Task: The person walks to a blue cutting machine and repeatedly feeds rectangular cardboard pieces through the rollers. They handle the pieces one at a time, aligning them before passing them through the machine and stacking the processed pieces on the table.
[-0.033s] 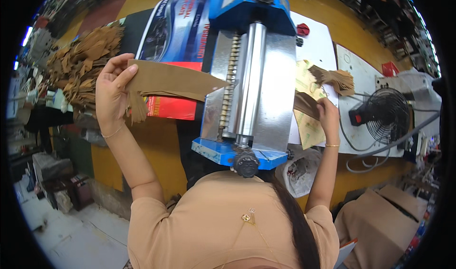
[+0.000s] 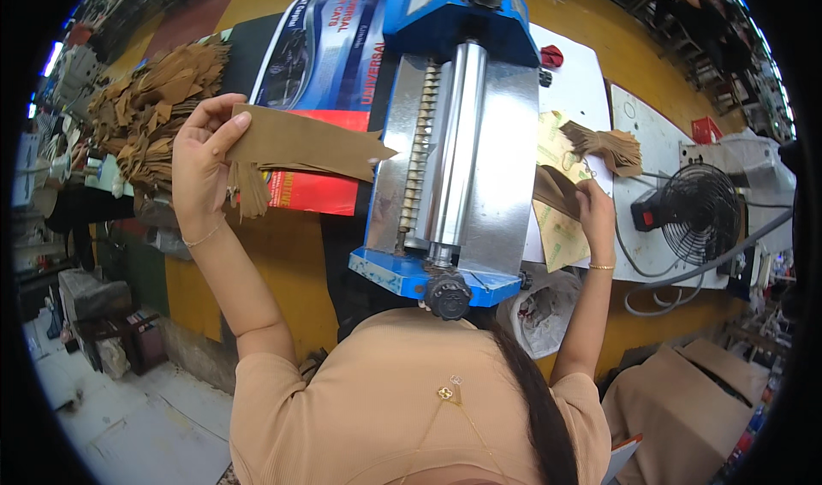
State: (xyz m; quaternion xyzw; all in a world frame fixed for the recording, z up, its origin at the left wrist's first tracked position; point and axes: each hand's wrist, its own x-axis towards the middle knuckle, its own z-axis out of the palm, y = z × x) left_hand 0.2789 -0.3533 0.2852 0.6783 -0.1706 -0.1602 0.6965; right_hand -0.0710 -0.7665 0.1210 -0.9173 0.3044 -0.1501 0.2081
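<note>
A blue machine with steel rollers (image 2: 454,142) stands on the yellow table in front of me. My left hand (image 2: 201,164) holds a long brown strip (image 2: 300,147) to the left of the machine, its pointed end reaching the roller side. A few cut fringes hang from the strip under my palm. At the machine's right side, my right hand (image 2: 595,211) grips a darker brown piece (image 2: 552,190) that lies over a pale yellowish sheet (image 2: 561,237).
A large pile of brown cut pieces (image 2: 158,100) lies at the far left, a small stack (image 2: 608,147) to the right. A printed banner (image 2: 321,57) covers the table. A black fan (image 2: 698,207), cables, a white bag (image 2: 544,309) and a cardboard box (image 2: 685,399) stand on the right.
</note>
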